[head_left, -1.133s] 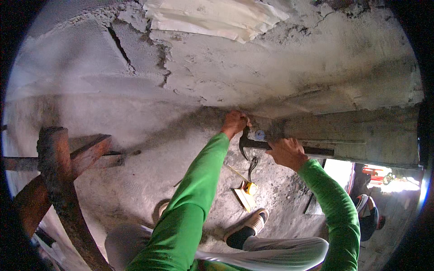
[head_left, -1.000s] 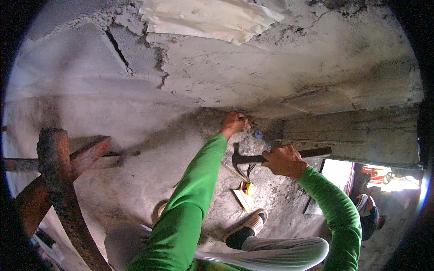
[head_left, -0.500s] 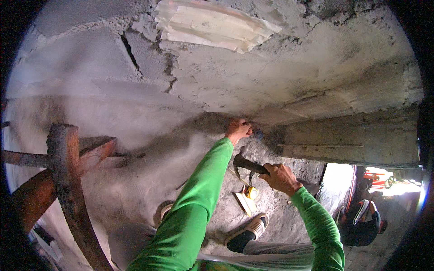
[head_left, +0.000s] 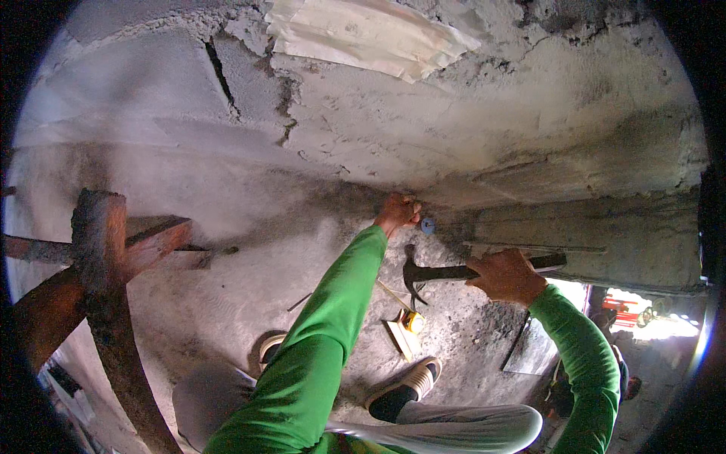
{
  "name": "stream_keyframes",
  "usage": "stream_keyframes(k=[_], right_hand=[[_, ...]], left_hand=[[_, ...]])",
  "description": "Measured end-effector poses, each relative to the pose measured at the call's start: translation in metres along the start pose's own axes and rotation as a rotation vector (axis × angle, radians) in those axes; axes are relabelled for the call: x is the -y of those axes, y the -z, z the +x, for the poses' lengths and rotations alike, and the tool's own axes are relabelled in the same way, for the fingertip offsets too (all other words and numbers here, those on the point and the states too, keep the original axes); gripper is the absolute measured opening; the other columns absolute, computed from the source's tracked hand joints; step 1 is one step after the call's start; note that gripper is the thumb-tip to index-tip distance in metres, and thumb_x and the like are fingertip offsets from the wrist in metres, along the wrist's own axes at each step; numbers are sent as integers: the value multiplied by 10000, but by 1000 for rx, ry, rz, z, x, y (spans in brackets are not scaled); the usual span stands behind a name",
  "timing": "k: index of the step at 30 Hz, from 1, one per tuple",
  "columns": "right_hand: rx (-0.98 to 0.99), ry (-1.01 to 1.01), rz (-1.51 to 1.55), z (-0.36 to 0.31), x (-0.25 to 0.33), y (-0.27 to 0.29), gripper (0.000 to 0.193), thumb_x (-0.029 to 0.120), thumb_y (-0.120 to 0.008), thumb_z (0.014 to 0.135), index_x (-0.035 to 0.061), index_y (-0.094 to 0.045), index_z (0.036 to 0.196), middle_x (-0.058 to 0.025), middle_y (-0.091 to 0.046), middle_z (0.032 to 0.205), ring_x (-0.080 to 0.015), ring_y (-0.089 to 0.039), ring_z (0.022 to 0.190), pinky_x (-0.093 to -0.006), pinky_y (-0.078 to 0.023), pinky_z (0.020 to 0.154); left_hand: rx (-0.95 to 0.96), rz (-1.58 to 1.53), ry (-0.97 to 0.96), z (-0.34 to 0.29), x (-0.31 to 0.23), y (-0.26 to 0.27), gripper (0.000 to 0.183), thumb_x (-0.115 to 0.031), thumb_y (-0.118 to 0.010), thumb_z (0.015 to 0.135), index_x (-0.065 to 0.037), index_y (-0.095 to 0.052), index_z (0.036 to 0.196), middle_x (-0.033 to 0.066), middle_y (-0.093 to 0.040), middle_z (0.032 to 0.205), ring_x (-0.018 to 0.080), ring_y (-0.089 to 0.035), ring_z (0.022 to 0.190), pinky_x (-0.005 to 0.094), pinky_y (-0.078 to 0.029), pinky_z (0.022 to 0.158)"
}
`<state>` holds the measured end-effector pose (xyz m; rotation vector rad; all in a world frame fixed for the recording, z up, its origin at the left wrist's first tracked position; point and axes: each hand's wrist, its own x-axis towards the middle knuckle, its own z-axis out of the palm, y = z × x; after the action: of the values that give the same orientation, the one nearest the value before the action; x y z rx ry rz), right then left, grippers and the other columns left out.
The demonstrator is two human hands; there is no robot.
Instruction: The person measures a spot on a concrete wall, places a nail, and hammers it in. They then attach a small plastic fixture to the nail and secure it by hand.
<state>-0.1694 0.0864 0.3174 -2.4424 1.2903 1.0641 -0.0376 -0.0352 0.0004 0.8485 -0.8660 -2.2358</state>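
Note:
My right hand (head_left: pixel 505 276) is wrapped round the handle of a claw hammer (head_left: pixel 439 274), its dark metal head pointing left over the ground. At the foot of the rough wall (head_left: pixel 378 121), my left hand (head_left: pixel 398 213) is closed, fingers bent together. Just right of those fingers shows a small round blue-grey disc (head_left: pixel 428 226). Whether it belongs to what the left hand grips is hidden. The hammer head is below and apart from the left hand. Under it on the ground lies a yellow tape measure (head_left: pixel 414 321) beside a short pale piece of wood (head_left: pixel 403 339).
Dark wooden beams (head_left: pixel 106 250) cross at the left. A block ledge (head_left: pixel 590 234) runs along the right, with a grey panel (head_left: pixel 528 348) below it. My shoe (head_left: pixel 420 380) is on the dusty ground. A pale sheet (head_left: pixel 370 34) covers part of the wall.
My right hand has moved right and up with the hammer, whose handle now lies nearly level. My left hand has stayed at the wall's foot. The disc beside it shows more plainly.

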Motion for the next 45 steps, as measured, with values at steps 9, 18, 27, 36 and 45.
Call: stream_keyframes(k=[9,18,27,36,45], right_hand=[[-91,74,-71,14,3,23,442,500,-638,883,108,-644,1087,-146,-685,770,-309,-697,667,-450,-556,572],[84,112,-65,36,-10,35,420,507,-643,875,107,-637,1003,-123,-647,656,-324,-685,611,-464,-549,548],[8,264,-27,42,-19,22,376,479,-653,871,119,-650,981,-101,-624,597,-317,-674,578,-470,-531,532],[65,61,-67,33,-4,-7,382,485,-626,888,155,-680,1071,-125,-668,721,-301,-672,607,-457,-534,546],[-17,38,-186,41,-2,-20,321,414,-647,865,172,-648,1077,-116,-659,802,-284,-681,682,-456,-547,562]], left_hand=[[-114,665,-241,29,21,2,290,-286,-630,837,-73,-700,653,67,-705,673,292,-686,692,416,-546,714],[-84,726,-309,-2,-17,-2,297,-237,-625,864,3,-683,698,135,-717,713,278,-714,700,404,-558,721],[-34,639,-246,-5,-19,1,223,-166,-595,895,20,-681,807,197,-713,761,260,-721,768,413,-557,694],[-74,786,-281,0,-12,5,265,-239,-591,876,-24,-712,780,164,-730,827,301,-715,758,433,-561,754],[-13,513,-250,3,-4,4,245,-197,-572,899,9,-693,843,106,-755,837,274,-723,740,402,-561,748]])
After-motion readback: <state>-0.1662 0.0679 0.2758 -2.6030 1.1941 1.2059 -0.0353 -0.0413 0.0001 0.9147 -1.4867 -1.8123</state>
